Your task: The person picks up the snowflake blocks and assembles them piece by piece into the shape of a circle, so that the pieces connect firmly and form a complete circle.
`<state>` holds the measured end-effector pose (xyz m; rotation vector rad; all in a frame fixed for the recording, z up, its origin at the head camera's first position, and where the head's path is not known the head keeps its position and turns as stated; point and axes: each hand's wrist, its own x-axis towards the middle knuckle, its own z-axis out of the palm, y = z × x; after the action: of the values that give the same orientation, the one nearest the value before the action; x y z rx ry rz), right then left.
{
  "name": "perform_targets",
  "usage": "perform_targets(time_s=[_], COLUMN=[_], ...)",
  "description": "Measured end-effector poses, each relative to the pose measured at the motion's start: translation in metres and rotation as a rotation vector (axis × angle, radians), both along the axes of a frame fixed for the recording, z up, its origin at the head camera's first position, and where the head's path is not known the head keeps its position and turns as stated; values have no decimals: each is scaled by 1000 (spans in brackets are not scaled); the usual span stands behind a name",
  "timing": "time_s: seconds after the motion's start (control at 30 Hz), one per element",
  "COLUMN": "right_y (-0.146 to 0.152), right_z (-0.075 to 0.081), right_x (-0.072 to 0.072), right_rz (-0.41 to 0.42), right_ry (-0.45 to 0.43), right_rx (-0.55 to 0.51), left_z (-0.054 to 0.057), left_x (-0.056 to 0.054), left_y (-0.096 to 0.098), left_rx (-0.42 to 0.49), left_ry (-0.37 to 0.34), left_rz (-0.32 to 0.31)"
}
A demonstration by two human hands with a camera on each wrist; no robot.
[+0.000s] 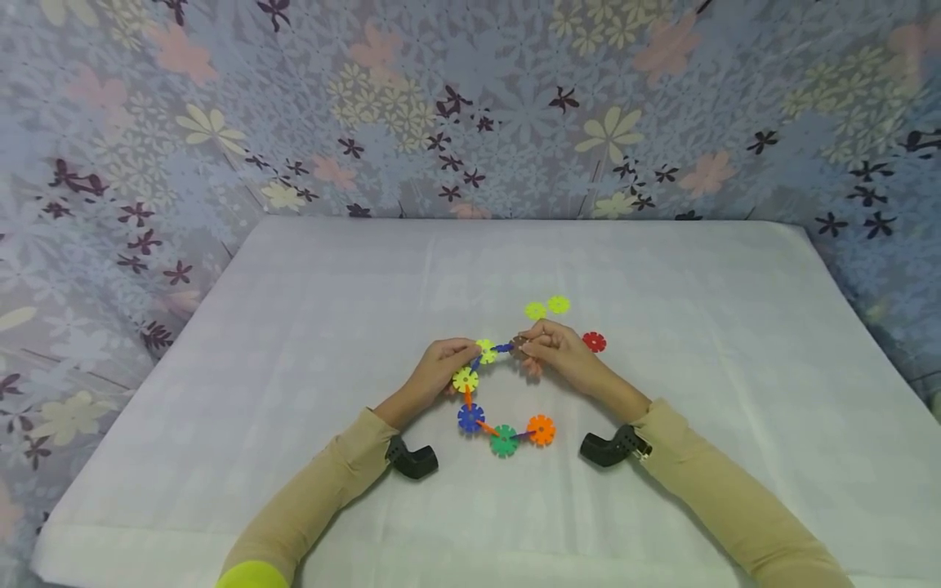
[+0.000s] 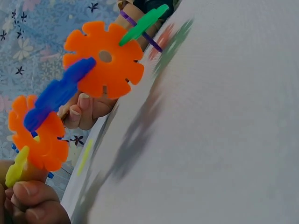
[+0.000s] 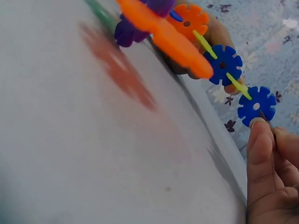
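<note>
A chain of notched plastic discs curves between my hands, its flat and edge-on pieces slotted together. My left hand [image 1: 434, 371] holds the chain by its upper left part, beside a yellow disc [image 1: 485, 351]. My right hand [image 1: 562, 357] pinches a brown disc [image 1: 518, 346] at the chain's upper end, against a blue disc [image 3: 256, 106] in the right wrist view. From the left hand the chain runs down through a blue disc [image 1: 471, 418] and a green disc [image 1: 504, 441] to an orange disc [image 1: 541, 429] at the other end.
Two loose yellow-green discs [image 1: 558, 305] lie beyond the right hand, and a red disc [image 1: 595, 342] lies to its right. White cloth [image 1: 294, 327] covers the table, with a floral curtain [image 1: 515, 106] behind. Black wrist mounts [image 1: 616, 447] hang by both forearms.
</note>
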<state>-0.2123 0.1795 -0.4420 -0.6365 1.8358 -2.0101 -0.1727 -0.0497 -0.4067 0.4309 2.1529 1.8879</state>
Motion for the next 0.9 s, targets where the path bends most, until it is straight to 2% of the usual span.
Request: perform_targets(time_s=[0.17, 0.43, 0.63, 0.73, 0.9], right_y=[-2, -5, -6, -4, 1], right_z=[-1, -5, -6, -3, 0], right_x=[1, 4, 8, 7, -1], right_rz=[8, -18, -42, -121, -318], right_ry=[-22, 52, 113, 244, 633], right_rx=[-25, -55, -66, 62, 437], left_z=[0, -2, -23, -29, -29], left_x=[1, 0, -11, -14, -15], left_y=[-1, -2, -2, 0, 2], left_rx=[12, 6, -30, -79, -70], left_ry=[-16, -25, -36, -29, -7], left_rz=[7, 11, 16, 12, 36])
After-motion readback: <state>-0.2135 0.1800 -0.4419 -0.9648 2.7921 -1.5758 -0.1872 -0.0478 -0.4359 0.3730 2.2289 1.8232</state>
